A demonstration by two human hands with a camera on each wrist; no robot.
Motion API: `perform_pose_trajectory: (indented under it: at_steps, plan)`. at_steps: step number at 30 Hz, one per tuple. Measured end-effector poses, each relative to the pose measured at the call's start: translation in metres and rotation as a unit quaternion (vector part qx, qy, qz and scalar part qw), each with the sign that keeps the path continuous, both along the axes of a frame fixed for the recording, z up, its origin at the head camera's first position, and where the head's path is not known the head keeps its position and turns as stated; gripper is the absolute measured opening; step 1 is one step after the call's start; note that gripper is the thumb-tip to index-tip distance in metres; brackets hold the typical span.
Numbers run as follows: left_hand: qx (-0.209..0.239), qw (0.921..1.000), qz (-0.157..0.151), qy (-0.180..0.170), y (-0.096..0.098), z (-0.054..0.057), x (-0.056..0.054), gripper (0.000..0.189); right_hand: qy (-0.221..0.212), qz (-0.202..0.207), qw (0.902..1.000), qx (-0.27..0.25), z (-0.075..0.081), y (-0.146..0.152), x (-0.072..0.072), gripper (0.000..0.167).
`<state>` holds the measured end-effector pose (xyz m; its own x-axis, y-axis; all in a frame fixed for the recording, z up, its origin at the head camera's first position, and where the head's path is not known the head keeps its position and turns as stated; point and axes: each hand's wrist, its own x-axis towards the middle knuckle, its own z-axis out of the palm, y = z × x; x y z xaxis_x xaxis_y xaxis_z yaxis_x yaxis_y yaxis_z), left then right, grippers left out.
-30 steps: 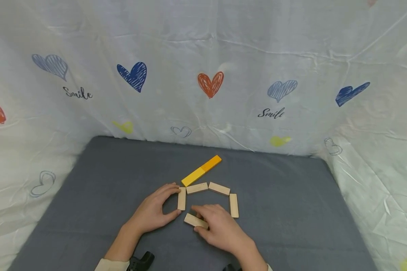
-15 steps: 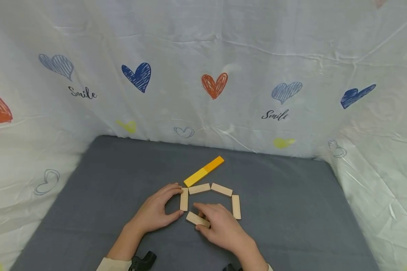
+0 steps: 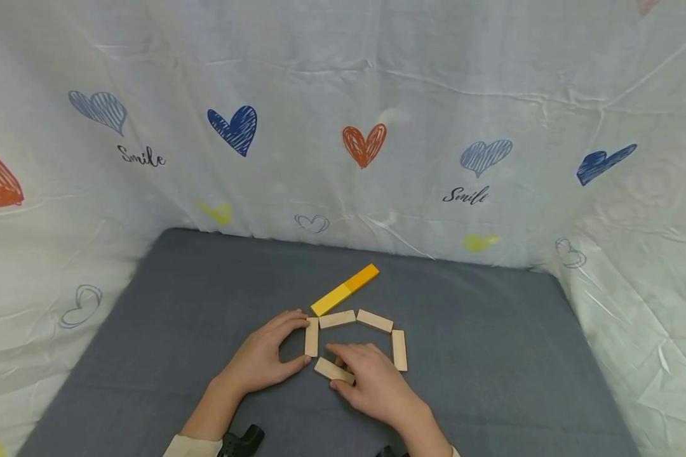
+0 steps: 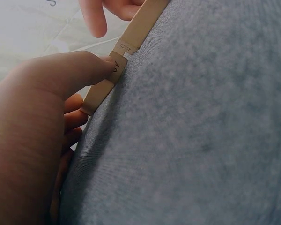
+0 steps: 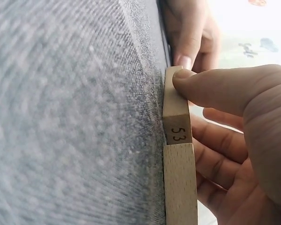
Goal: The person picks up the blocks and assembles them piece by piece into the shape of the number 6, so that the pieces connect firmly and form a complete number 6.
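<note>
Pale wooden blocks form an arch on the grey cloth. My left hand (image 3: 263,355) spans the left block (image 3: 311,337) of the arch, thumb at its near end and fingertips at its far end. With thumb and fingers, my right hand (image 3: 374,381) pinches a slanting wooden block (image 3: 333,370) on the near side. That block's left end lies close to the left block's near end; the right end is partly hidden by the hand. In the right wrist view, my right thumb presses on a wooden block (image 5: 175,105) whose end is marked 53.
Two more pale blocks, an upper left one (image 3: 338,319) and an upper right one (image 3: 375,321), top the arch. A right block (image 3: 399,351) stands to its side. Beyond lie a yellow block (image 3: 331,299) and an orange block (image 3: 362,278), end to end. A white printed curtain (image 3: 297,158) hangs behind.
The head view has shifted slightly. My right hand has nudged the slanting block a little nearer to the left block. The left hand keeps its hold, and the other blocks look unmoved.
</note>
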<state>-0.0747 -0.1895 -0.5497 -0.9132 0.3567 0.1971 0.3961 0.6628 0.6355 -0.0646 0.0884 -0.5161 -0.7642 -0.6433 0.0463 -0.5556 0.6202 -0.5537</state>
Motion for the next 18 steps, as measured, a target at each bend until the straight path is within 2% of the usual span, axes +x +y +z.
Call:
perform_pose_trajectory:
  at_steps: [5, 9, 13, 18]
  plan:
    - [0.000, 1.0000, 0.003, -0.003, 0.000, 0.000, 0.000, 0.066, -0.015, 0.007, 0.9997, -0.017, 0.002, 0.003, -0.001, 0.056]
    - [0.000, 1.0000, 0.004, -0.001, -0.002, -0.001, -0.001, 0.067, -0.029, -0.004, 0.9984, -0.049, 0.008, 0.012, -0.004, 0.044]
    - [0.006, 1.0000, 0.004, -0.001, -0.005, -0.002, 0.000, 0.068, -0.008, -0.030, 0.9975, -0.063, 0.017, 0.023, -0.008, 0.036]
    - [0.027, 0.9993, 0.016, -0.020, -0.009, -0.004, 0.005, 0.072, 0.038, -0.051, 0.9962, -0.059, 0.023, 0.034, -0.011, 0.039]
